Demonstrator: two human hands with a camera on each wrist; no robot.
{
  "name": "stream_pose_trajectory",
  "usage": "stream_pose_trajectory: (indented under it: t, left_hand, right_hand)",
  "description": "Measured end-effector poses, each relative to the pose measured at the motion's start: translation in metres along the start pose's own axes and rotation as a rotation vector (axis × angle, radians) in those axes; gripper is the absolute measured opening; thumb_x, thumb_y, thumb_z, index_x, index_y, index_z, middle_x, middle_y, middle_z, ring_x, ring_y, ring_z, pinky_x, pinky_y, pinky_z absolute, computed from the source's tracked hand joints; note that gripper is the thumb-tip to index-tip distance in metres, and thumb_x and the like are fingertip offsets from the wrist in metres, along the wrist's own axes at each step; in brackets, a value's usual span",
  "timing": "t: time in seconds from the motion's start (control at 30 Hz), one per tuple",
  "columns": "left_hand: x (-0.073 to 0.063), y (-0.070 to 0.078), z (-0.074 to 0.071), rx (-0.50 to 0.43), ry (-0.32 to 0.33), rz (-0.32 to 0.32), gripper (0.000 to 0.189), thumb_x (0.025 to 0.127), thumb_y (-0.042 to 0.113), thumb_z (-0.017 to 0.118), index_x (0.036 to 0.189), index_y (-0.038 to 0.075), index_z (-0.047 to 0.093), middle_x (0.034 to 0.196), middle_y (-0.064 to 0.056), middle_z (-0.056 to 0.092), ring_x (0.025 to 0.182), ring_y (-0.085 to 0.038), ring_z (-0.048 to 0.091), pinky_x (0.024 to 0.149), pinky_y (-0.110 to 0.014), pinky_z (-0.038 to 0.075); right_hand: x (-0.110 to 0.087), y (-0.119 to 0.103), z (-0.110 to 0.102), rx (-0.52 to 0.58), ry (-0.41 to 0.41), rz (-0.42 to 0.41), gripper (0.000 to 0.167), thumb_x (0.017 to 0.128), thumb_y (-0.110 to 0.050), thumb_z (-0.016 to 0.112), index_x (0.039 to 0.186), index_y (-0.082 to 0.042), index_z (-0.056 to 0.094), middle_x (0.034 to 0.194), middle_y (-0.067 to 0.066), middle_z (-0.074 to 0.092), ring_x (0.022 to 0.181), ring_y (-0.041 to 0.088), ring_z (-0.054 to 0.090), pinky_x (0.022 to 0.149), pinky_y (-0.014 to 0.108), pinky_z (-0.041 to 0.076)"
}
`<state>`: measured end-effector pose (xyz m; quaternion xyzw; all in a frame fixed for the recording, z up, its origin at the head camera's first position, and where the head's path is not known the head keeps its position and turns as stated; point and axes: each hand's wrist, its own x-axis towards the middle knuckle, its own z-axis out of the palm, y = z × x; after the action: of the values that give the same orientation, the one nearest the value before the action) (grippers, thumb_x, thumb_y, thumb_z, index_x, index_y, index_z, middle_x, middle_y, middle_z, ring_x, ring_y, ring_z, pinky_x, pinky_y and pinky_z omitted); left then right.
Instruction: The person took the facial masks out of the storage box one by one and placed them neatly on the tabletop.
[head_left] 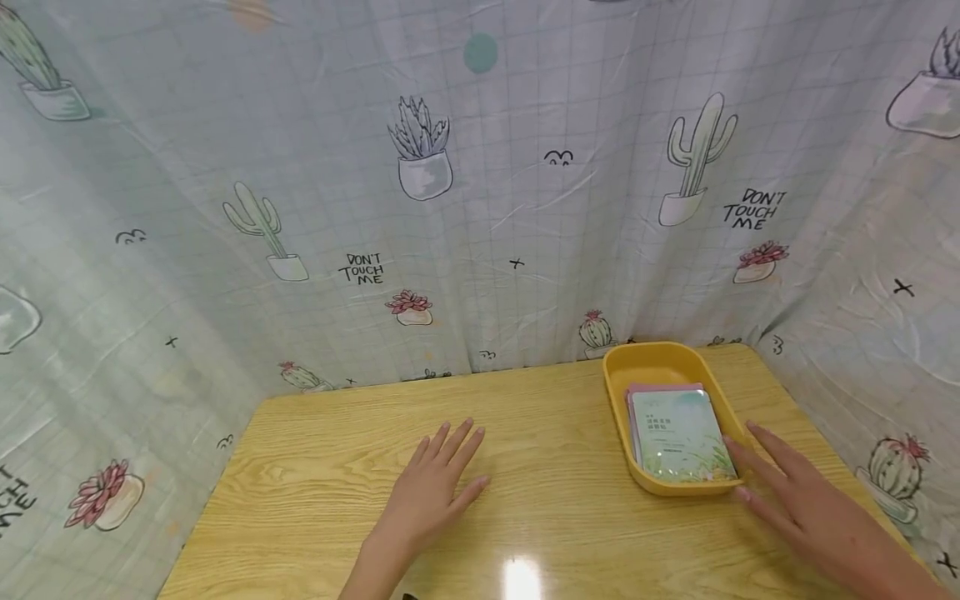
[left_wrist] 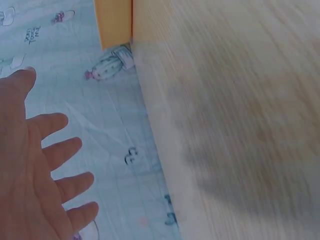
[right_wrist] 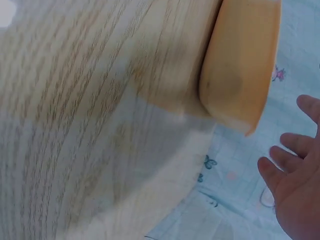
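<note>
Right hand (head_left: 813, 500): lower right of the frame, fingers spread and nearly straight, nothing in their hold; tips beside the tray's right rim, and I cannot tell whether they touch it.
Left hand (head_left: 427, 492): lower middle, fingers loosely spread, holding nothing, over bare counter (head_left: 555, 475) and well apart from the tray.
Packets (head_left: 678, 433): inside the tray, stacked toward its near end, a pale green one on top, a pink edge (head_left: 667, 387) showing behind it.
Tray (head_left: 656, 367): yellow, right of centre, upright on the counter.
Handling: I judge reaching the packets the step; I'd clear the rim, pinch only the top one by an edge, and steady the tray left-handed.
Curtain (head_left: 495, 208): cactus-printed, behind everything.
</note>
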<state>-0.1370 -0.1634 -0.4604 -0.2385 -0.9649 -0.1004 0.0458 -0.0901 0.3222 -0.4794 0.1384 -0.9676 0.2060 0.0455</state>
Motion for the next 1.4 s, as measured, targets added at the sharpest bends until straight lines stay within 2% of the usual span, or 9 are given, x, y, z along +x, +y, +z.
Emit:
stream_pose_trajectory:
  t: [0.27, 0.4, 0.47, 0.53, 0.67, 0.93, 1.03, 1.23, 1.4]
  left_hand:
    - [0.039, 0.036, 0.002, -0.027, -0.027, 0.128, 0.066, 0.107, 0.062, 0.029, 0.162, 0.025, 0.029, 0.166, 0.0, 0.03, 0.151, -0.029, 0.029, 0.123, -0.05, 0.026]
    - [0.061, 0.058, 0.002, -0.034, -0.022, 0.208, 0.066, 0.107, 0.061, 0.029, 0.16, 0.024, 0.033, 0.163, -0.001, 0.036, 0.147, -0.027, 0.037, 0.121, -0.045, 0.032]
    - [0.072, 0.07, 0.003, -0.032, -0.027, 0.244, 0.066, 0.106, 0.062, 0.031, 0.159, 0.024, 0.035, 0.161, 0.0, 0.038, 0.146, -0.025, 0.039, 0.12, -0.041, 0.033]
    - [0.083, 0.082, 0.004, -0.034, -0.036, 0.28, 0.066, 0.106, 0.062, 0.032, 0.159, 0.024, 0.036, 0.161, 0.0, 0.039, 0.146, -0.023, 0.039, 0.12, -0.039, 0.034]
    - [0.103, 0.104, 0.007, -0.046, -0.063, 0.34, 0.065, 0.105, 0.062, 0.033, 0.158, 0.025, 0.036, 0.16, 0.002, 0.039, 0.145, -0.019, 0.039, 0.12, -0.034, 0.033]
    - [0.139, 0.144, 0.014, 0.083, -0.082, 0.488, 0.056, 0.107, 0.043, 0.051, 0.157, 0.02, 0.04, 0.159, 0.001, 0.042, 0.144, -0.012, 0.041, 0.119, -0.024, 0.03]
    - [0.152, 0.155, 0.016, 0.052, -0.156, 0.448, 0.056, 0.106, 0.04, 0.053, 0.157, 0.023, 0.038, 0.16, 0.006, 0.039, 0.144, -0.008, 0.039, 0.117, -0.023, 0.033]
    - [0.193, 0.17, 0.015, -0.09, -0.334, 0.323, 0.054, 0.104, 0.034, 0.061, 0.154, 0.029, 0.044, 0.153, 0.015, 0.046, 0.137, -0.001, 0.044, 0.11, -0.02, 0.04]
    - [0.234, 0.181, 0.014, -0.159, -0.475, 0.335, 0.05, 0.101, 0.026, 0.066, 0.149, 0.019, 0.053, 0.146, 0.01, 0.056, 0.132, -0.003, 0.05, 0.108, -0.014, 0.038]
  right_hand:
    - [0.02, 0.024, 0.0, 0.174, -0.018, 0.022, 0.055, 0.106, -0.028, 0.056, 0.156, -0.011, 0.04, 0.151, 0.035, 0.037, 0.129, 0.062, 0.038, 0.094, 0.076, 0.034]
    - [0.035, 0.036, 0.0, 0.2, -0.008, 0.021, 0.057, 0.104, -0.029, 0.061, 0.155, -0.011, 0.043, 0.147, 0.031, 0.047, 0.124, 0.056, 0.051, 0.096, 0.055, 0.049]
    - [0.041, 0.042, 0.0, 0.227, -0.004, 0.027, 0.056, 0.103, -0.029, 0.063, 0.153, -0.01, 0.046, 0.146, 0.03, 0.05, 0.121, 0.045, 0.059, 0.088, 0.037, 0.056]
    - [0.047, 0.048, 0.0, 0.267, -0.01, 0.046, 0.055, 0.103, -0.03, 0.064, 0.152, -0.01, 0.048, 0.146, 0.029, 0.051, 0.117, 0.021, 0.066, 0.083, 0.02, 0.055]
    - [0.055, 0.062, 0.001, 0.344, -0.037, 0.055, 0.052, 0.103, -0.032, 0.063, 0.149, -0.011, 0.052, 0.146, 0.027, 0.05, 0.111, -0.018, 0.046, 0.083, 0.007, 0.047]
    - [0.064, 0.083, -0.006, 0.521, -0.183, 0.014, 0.047, 0.106, -0.024, 0.058, 0.15, -0.009, 0.05, 0.15, 0.028, 0.045, 0.115, -0.017, 0.046, 0.087, 0.018, 0.052]
    - [0.067, 0.087, -0.005, 0.538, -0.197, 0.005, 0.045, 0.105, -0.023, 0.06, 0.148, -0.01, 0.053, 0.149, 0.018, 0.049, 0.115, -0.017, 0.046, 0.087, 0.019, 0.052]
    - [0.066, 0.092, 0.0, 0.646, -0.24, 0.029, 0.046, 0.105, -0.02, 0.058, 0.149, -0.009, 0.051, 0.137, -0.027, 0.045, 0.116, -0.02, 0.041, 0.085, 0.021, 0.054]
    - [0.069, 0.094, 0.0, 0.738, -0.261, 0.057, 0.046, 0.106, -0.017, 0.057, 0.15, -0.006, 0.048, 0.132, -0.032, 0.044, 0.115, -0.02, 0.043, 0.084, 0.026, 0.057]
